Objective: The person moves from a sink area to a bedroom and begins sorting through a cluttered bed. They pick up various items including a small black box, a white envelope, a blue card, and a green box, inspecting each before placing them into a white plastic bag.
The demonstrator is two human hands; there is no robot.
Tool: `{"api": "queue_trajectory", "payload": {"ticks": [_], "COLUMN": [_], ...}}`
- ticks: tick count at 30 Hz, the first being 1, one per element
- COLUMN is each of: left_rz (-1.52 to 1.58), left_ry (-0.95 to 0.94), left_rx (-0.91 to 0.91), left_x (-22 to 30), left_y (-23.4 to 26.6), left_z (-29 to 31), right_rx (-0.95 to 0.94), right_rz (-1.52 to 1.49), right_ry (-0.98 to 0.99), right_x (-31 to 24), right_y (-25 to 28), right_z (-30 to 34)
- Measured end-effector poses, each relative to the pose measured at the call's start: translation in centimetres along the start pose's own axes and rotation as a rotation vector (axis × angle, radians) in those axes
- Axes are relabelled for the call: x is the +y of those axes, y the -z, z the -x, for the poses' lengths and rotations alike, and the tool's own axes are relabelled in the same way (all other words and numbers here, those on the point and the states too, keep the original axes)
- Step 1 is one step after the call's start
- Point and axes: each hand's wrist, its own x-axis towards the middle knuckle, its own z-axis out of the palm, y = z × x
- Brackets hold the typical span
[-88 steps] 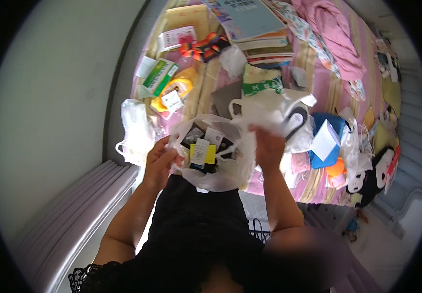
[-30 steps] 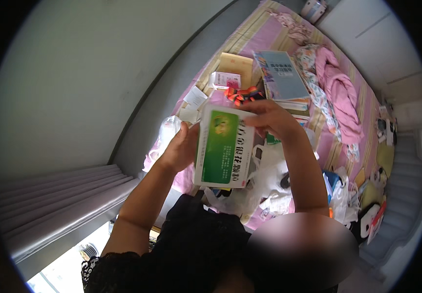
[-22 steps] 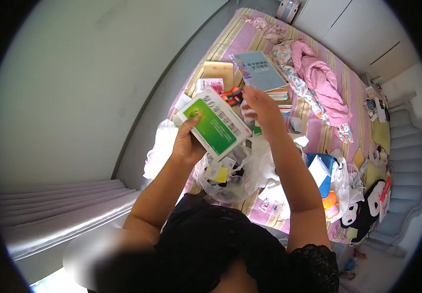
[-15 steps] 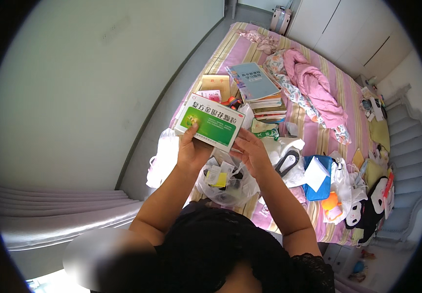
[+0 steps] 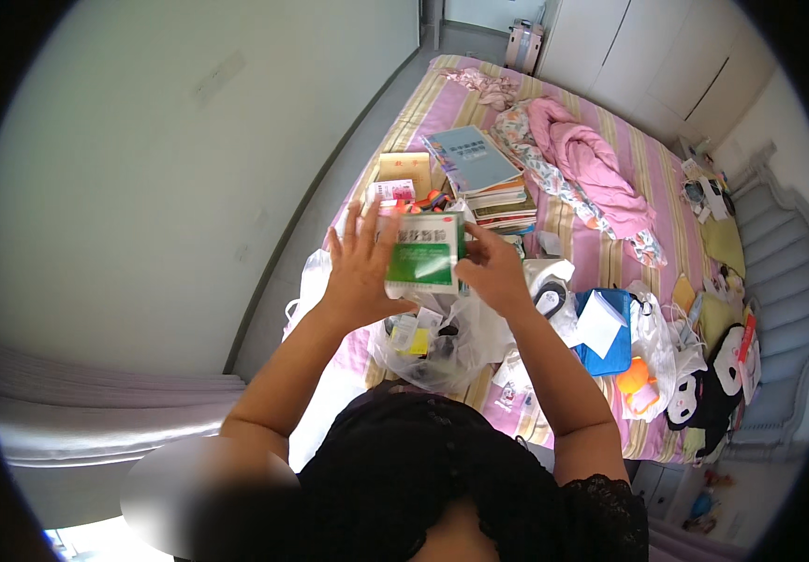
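Note:
My right hand [image 5: 496,272] grips a flat green and white medicine box [image 5: 423,264] by its right end, with thumb in front and fingers at the edge. In front of the box's left end, my left hand [image 5: 353,270] is spread, its fingers apart and slightly blurred; whether it touches the box I cannot tell. Below the box lies a clear plastic bag [image 5: 456,361] with small packets and a yellow item inside. Just beyond are a small pink and white box [image 5: 391,190] and a tan booklet [image 5: 404,169].
A stack of books [image 5: 503,214] topped by a blue-grey book [image 5: 476,159] lies on the striped bed [image 5: 601,262]. To the right are a pink quilt [image 5: 587,159], a blue pouch [image 5: 618,354], an orange toy [image 5: 633,377] and white bags. A wall [image 5: 189,187] runs along the left.
My left hand has let go of the medicine box and spread open. The box has turned more level and now sits in my right hand alone, a little lower.

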Motion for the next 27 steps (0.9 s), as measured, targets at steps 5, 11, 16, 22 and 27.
{"api": "queue_trajectory", "payload": {"ticks": [5,11,16,22,27], "left_rz": [0.242,0.663,0.683,0.714,0.665], "left_ry": [-0.046,-0.103,-0.175,-0.261,-0.161], "left_rx": [0.037,0.259,0.336,0.393,0.281], "left_x": [-1.4,-2.8,-3.6,-3.8,-3.4], "left_y": [-1.4,-2.2,-1.0,-0.6,0.2], "left_z": [-0.5,-0.3,-0.8,-1.3,-1.1], "right_rx": [0.016,-0.15,-0.162,-0.228,-0.131], "right_rz": [0.196,-0.449,-0.544,-0.527,-0.471], "right_ry": [0.113,-0.158,-0.025,0.048,0.142], "right_x": [-2.1,-5.2,-8.2,-8.7,-8.7], "right_y": [-1.4,-0.1,-1.0,-0.5,-1.7], "right_z": [-0.1,0.2,1.7,2.3,2.6]}}
